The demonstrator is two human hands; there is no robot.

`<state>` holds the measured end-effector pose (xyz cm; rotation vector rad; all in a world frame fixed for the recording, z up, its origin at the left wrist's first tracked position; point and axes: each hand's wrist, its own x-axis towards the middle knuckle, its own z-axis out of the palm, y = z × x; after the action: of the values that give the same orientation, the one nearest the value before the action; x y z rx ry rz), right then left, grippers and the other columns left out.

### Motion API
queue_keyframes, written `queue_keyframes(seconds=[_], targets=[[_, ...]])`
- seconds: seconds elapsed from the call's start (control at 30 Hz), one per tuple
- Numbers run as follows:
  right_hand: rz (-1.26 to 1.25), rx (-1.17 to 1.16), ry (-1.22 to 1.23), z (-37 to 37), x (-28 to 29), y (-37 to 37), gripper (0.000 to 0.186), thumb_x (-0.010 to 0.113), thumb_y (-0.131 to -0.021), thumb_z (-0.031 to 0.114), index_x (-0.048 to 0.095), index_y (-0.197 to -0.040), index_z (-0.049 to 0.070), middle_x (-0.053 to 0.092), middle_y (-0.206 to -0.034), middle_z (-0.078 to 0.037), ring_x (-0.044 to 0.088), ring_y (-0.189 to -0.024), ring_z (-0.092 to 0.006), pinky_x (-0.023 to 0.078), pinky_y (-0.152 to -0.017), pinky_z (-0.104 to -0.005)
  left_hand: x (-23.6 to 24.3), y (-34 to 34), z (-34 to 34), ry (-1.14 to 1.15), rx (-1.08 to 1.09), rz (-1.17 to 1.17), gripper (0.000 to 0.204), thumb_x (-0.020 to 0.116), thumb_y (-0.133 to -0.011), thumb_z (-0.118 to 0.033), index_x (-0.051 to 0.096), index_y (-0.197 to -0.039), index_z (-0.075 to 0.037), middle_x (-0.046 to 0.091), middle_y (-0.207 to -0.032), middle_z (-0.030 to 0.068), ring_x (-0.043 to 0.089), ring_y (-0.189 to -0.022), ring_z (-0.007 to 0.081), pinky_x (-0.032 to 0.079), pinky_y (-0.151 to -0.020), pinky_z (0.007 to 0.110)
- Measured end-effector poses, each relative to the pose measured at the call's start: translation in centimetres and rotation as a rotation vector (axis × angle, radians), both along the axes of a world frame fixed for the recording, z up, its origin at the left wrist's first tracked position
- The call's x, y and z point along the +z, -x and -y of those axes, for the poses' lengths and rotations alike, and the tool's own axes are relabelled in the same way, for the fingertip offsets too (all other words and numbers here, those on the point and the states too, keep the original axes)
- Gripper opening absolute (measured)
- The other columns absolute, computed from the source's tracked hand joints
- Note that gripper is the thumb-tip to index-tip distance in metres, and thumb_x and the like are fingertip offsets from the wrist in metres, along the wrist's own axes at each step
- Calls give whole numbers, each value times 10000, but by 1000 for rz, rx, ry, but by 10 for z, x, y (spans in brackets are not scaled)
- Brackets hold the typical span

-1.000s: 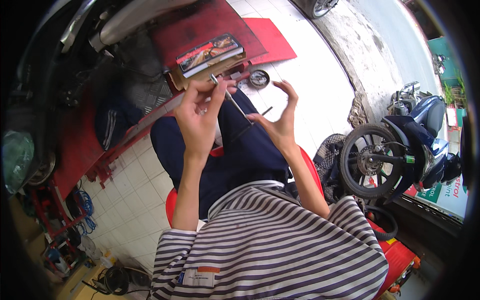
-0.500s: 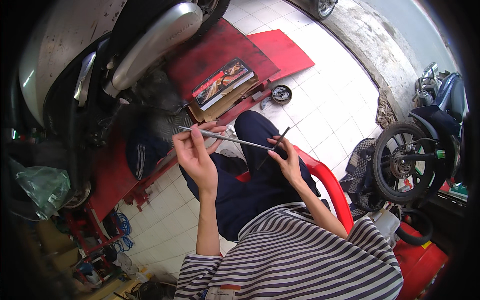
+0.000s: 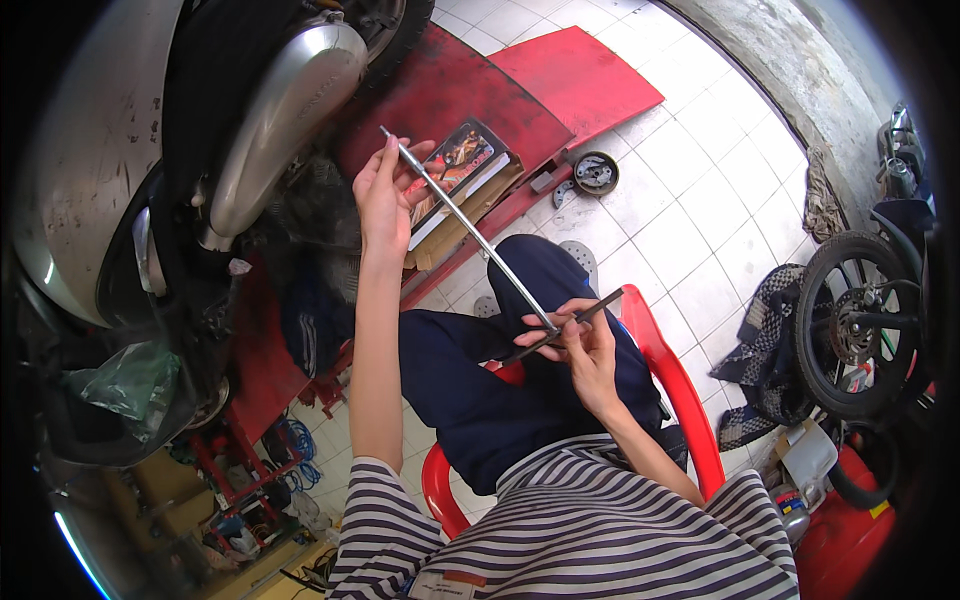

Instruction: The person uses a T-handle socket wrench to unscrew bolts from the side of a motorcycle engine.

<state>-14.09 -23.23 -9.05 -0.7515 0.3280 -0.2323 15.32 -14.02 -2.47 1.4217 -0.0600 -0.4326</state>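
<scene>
A long silver T-handle wrench (image 3: 478,238) slants across my lap, its thin tip pointing up and left. Near that tip, my left hand (image 3: 383,212) pinches the shaft between thumb and fingers. My right hand (image 3: 590,358) is closed around the other end, where a dark crossbar (image 3: 603,304) meets the shaft. Beyond my left fingers, an opened cardboard box (image 3: 468,213) with a printed lid rests on the red lift platform (image 3: 490,95).
A silver and black motorbike (image 3: 285,120) stands on the platform at left. A round drum-like part (image 3: 596,174) lies on the white tiles beside the platform. At right are a checkered cloth (image 3: 765,340) and another motorbike's wheel (image 3: 850,320). I sit on a red plastic chair (image 3: 690,400).
My left hand has moved up and forward with the wrench tip, so the shaft slants more steeply. My right hand has shifted slightly down and right, still on the crossbar end.
</scene>
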Motion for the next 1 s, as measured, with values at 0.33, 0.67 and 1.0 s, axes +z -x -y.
queue_keyframes(seconds=[0.33,0.67,1.0], targets=[[54,-64,100,12,13,-103,149,516,-1019,52,547,-1108,-63,691,-1032,-173,703,-916,-198,560,-835,-327,-39,-112,28,197,119,-202,211,593,-999,-245,609,-1126,-77,706,-1123,73,633,-845,169,518,-696,330],[56,-85,301,21,12,-131,98,578,-975,41,583,-1034,-37,718,-839,-120,709,-778,-164,525,-687,-284,-35,-137,23,329,160,-259,182,548,-1013,-136,595,-1147,-22,677,-1160,105,629,-818,167,535,-661,295],[55,-85,435,28,17,-131,87,595,-958,33,579,-1003,-40,689,-826,-136,709,-757,-197,518,-653,-304,-37,-146,20,322,102,-257,181,559,-1014,-185,608,-1138,-62,695,-1147,104,649,-834,181,546,-686,315]])
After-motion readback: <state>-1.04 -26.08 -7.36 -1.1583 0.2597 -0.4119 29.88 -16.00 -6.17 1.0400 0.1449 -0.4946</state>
